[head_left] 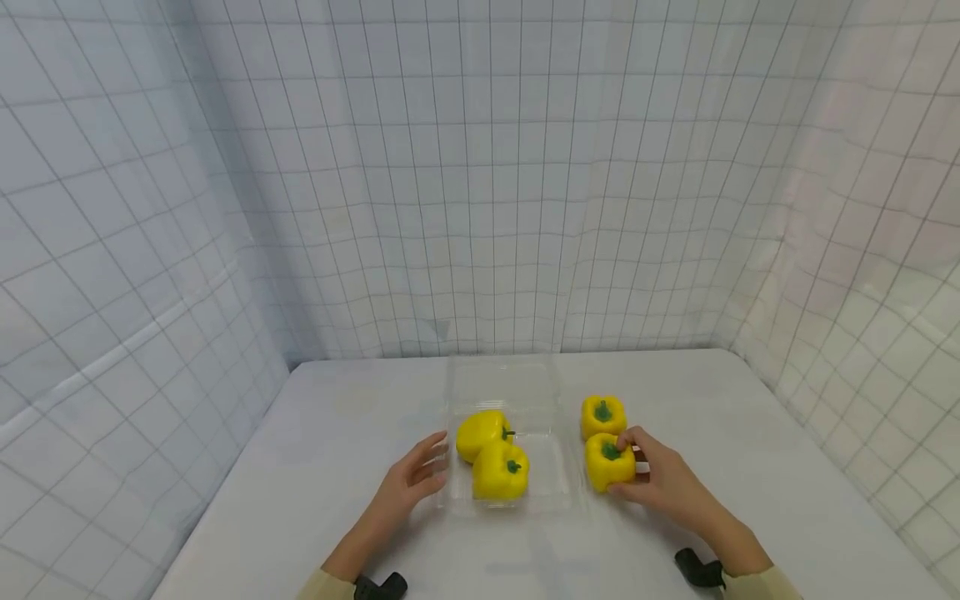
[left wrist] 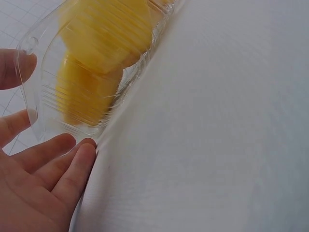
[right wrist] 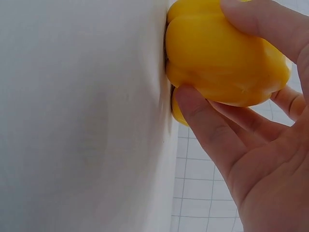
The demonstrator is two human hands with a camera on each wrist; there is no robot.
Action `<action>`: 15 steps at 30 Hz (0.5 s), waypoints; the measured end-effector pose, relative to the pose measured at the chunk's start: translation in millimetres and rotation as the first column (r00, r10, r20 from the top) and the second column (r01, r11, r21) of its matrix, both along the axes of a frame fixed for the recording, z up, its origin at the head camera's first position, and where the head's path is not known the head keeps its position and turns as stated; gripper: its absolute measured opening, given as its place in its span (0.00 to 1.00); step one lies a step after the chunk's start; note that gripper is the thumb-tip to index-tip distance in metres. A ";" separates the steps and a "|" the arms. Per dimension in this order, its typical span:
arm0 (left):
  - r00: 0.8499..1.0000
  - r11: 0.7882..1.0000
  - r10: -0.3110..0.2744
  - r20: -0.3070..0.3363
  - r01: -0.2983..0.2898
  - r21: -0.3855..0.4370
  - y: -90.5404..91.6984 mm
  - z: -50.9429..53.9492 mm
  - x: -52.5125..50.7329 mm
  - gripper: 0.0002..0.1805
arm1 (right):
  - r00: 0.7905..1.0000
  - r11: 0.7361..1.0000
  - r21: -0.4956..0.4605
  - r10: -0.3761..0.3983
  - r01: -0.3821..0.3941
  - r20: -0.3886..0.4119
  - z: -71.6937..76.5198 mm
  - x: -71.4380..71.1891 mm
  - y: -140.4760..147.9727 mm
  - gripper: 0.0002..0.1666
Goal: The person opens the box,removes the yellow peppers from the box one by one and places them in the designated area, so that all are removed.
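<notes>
A clear plastic container [head_left: 553,467] with its lid [head_left: 504,379] raised at the back holds two yellow peppers [head_left: 482,435] [head_left: 500,472]. At its left wall is my left hand [head_left: 408,479], fingers relaxed and spread; in the left wrist view the thumb and fingertips of the hand [left wrist: 46,179] lie at the container's rim [left wrist: 31,92]. To the right of the container, my right hand [head_left: 663,479] grips a yellow pepper [head_left: 608,462] between thumb and fingers. The right wrist view shows this pepper [right wrist: 217,53] at the table surface, the hand [right wrist: 270,159] around its side.
Another yellow pepper [head_left: 602,417] stands just behind the gripped one, right of the container. The white table [head_left: 337,433] is enclosed at the back and sides by white grid-patterned curtains [head_left: 487,183].
</notes>
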State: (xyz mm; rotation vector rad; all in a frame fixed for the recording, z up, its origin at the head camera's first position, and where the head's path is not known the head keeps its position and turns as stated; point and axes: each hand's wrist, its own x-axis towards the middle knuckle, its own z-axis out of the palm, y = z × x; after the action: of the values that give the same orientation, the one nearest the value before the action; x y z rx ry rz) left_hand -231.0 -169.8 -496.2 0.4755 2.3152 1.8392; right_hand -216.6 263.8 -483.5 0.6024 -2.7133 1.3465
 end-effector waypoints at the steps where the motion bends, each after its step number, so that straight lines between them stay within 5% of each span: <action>1: 1.000 1.000 0.002 0.001 -0.002 -0.002 0.1 -0.3 0.8 0.34 | 1.000 1.000 -0.001 0.000 0.000 0.003 -0.5 0.6 -0.2 0.33; 15: 1.000 1.000 0.010 0.009 -0.010 -0.001 1.3 0.9 2.4 0.35 | 0.999 0.997 0.065 -0.029 0.031 -0.026 1.6 0.8 0.0 0.34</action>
State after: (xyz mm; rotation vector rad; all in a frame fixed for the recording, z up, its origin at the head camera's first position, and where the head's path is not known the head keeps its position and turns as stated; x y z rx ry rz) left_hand -228.6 -168.4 -495.3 0.4549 2.3169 1.8409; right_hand -215.8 263.7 -481.9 0.5766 -2.7441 1.2390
